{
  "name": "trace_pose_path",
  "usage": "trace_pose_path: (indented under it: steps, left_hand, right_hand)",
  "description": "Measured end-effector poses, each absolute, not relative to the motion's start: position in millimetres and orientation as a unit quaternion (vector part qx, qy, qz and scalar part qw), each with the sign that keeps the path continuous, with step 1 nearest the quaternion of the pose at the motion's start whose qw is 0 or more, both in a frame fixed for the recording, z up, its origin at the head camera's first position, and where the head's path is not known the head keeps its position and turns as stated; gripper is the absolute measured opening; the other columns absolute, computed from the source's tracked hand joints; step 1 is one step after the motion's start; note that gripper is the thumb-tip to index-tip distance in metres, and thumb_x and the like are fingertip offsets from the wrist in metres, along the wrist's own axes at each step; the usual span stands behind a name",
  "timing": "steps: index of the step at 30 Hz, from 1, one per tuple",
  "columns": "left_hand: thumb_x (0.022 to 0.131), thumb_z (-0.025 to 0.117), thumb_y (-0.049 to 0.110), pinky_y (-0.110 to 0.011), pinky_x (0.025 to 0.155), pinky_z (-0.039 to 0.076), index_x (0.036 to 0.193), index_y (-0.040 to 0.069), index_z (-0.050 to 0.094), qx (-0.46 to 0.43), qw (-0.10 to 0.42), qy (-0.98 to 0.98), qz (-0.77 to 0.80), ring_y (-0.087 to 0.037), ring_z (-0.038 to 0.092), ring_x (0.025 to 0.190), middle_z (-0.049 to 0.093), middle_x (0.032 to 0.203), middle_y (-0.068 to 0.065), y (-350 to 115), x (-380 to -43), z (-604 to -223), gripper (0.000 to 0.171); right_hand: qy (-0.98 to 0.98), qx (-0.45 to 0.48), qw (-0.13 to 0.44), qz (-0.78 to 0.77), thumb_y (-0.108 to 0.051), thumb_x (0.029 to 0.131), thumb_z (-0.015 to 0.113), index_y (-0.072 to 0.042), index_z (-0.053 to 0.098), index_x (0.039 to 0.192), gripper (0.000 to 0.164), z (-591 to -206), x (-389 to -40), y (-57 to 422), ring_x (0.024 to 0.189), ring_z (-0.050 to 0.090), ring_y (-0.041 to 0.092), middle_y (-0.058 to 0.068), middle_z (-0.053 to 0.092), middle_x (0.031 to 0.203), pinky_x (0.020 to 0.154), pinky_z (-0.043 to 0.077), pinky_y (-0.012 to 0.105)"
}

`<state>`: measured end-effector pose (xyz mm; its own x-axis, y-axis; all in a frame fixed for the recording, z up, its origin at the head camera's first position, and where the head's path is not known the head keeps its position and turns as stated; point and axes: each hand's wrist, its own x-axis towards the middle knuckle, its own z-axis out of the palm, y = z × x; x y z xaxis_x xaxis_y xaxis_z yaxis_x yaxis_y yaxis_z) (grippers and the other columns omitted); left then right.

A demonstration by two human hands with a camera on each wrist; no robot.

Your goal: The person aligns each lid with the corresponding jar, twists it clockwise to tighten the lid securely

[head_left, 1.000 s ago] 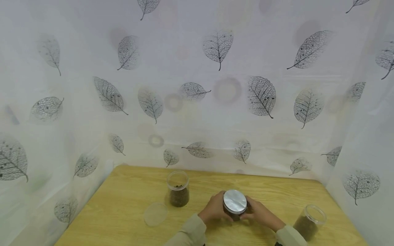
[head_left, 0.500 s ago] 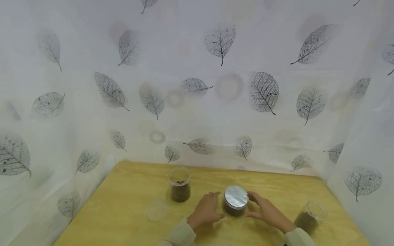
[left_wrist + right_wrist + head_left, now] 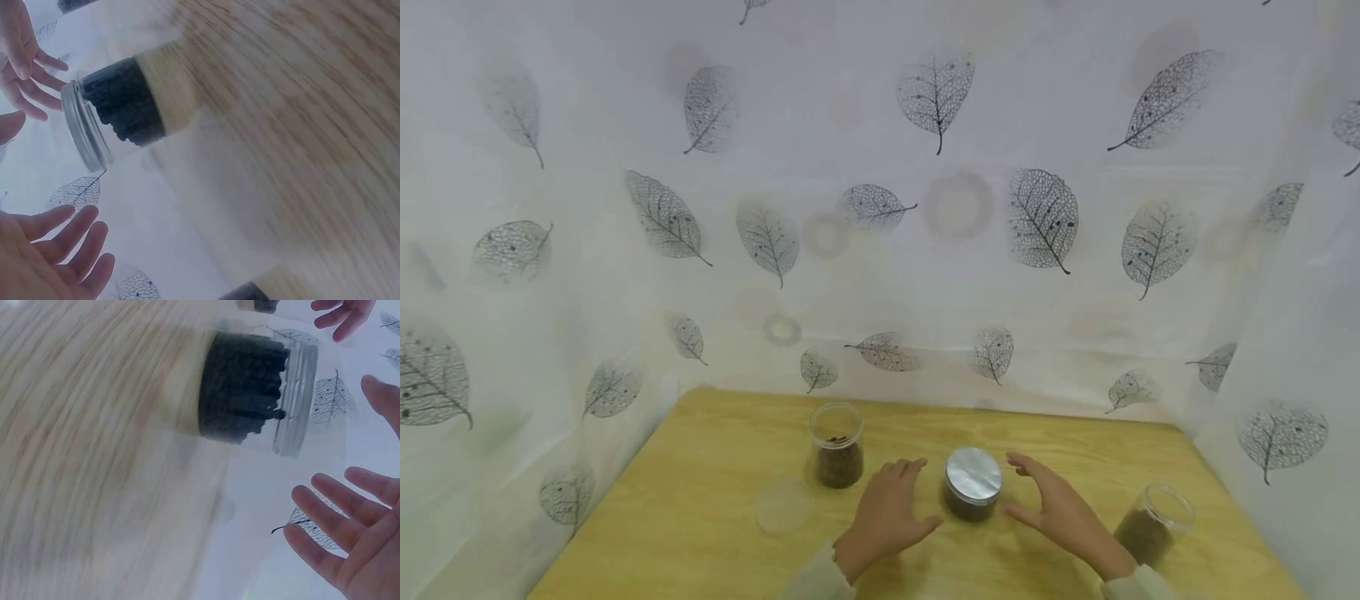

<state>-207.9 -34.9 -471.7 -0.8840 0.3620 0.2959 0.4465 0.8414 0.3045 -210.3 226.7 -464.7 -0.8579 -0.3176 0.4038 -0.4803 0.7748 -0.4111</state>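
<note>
A clear jar with a flat silver top (image 3: 973, 474) stands upright on the wooden table, filled partway with dark, bean-like pieces (image 3: 240, 390). My left hand (image 3: 887, 510) is spread to the jar's left, apart from it, with the thumb toward the jar's lower side. On the other side, my right hand (image 3: 1063, 512) is spread too, its fingertips a short gap from the jar. Both wrist views show the left palm (image 3: 53, 256) and right palm (image 3: 359, 531) facing the jar with loosely bent fingers. Neither hand holds anything.
A topless clear jar (image 3: 838, 460) with dark contents stands back left, with a round translucent disc (image 3: 783, 506) lying in front of it. Another topless jar (image 3: 1146, 533) is beyond my right forearm. Leaf-printed white sheeting (image 3: 880, 275) walls the table's back and sides.
Both hands have let go of the silver-topped jar and drawn apart, the left to the left, the right to the right. The jar stays standing on the table.
</note>
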Motion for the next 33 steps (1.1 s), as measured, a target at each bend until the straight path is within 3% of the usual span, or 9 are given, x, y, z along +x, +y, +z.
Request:
trace_pose_path:
  steps: [4,9,14,20,25,33]
  left_hand:
    - [0.074,0.072,0.049,-0.037,0.088,0.050,0.129,0.011,0.052,-0.224,0.141,-0.948,-0.178,-0.021,0.058,0.103,0.061,0.117,-0.004,-42,-201,-463,0.070]
    - [0.075,0.074,0.043,-0.040,0.092,0.050,0.130,0.010,0.052,-0.226,0.132,-0.947,-0.188,-0.024,0.057,0.109,0.059,0.121,-0.005,-56,-192,-449,0.068]
    - [0.072,0.078,0.038,-0.043,0.089,0.051,0.127,0.009,0.053,-0.226,0.160,-0.943,-0.183,-0.024,0.058,0.107,0.060,0.118,-0.006,-75,-186,-445,0.067]
    - [0.067,0.083,0.033,-0.035,0.079,0.054,0.122,0.012,0.054,-0.205,0.206,-0.939,-0.181,-0.019,0.059,0.096,0.058,0.109,-0.004,-100,-182,-442,0.066]
    - [0.063,0.085,0.033,-0.036,0.074,0.054,0.124,0.009,0.049,-0.146,0.231,-0.944,-0.186,-0.022,0.059,0.091,0.053,0.108,-0.009,-121,-181,-437,0.075]
    - [0.062,0.086,0.034,-0.041,0.079,0.052,0.135,0.001,0.037,-0.071,0.211,-0.959,-0.177,-0.033,0.055,0.098,0.046,0.122,-0.022,-157,-191,-452,0.094]
  right_hand:
    - [-0.920,0.218,0.214,0.245,-0.022,0.069,0.081,-0.002,0.054,0.125,0.065,-457,-205,218,0.099,0.064,0.029,0.013,0.066,0.111,0.082,0.053,0.049]
    - [-0.895,0.241,0.277,0.255,-0.018,0.065,0.083,-0.004,0.057,0.121,0.064,-444,-199,200,0.096,0.064,0.024,0.009,0.067,0.108,0.080,0.054,0.046]
    - [-0.874,0.264,0.292,0.285,-0.017,0.065,0.084,-0.005,0.056,0.122,0.065,-436,-197,177,0.098,0.063,0.019,0.005,0.067,0.111,0.081,0.053,0.042]
    - [-0.860,0.269,0.247,0.357,-0.015,0.068,0.083,-0.008,0.050,0.130,0.070,-431,-202,148,0.103,0.062,0.018,0.003,0.065,0.116,0.084,0.054,0.039]
    - [-0.846,0.267,0.182,0.423,-0.016,0.073,0.079,-0.010,0.042,0.136,0.074,-433,-212,124,0.110,0.059,0.022,0.006,0.058,0.126,0.087,0.052,0.042]
    - [-0.821,0.248,0.096,0.506,-0.016,0.075,0.078,-0.008,0.035,0.139,0.078,-445,-229,87,0.118,0.055,0.028,0.011,0.051,0.134,0.093,0.050,0.044]
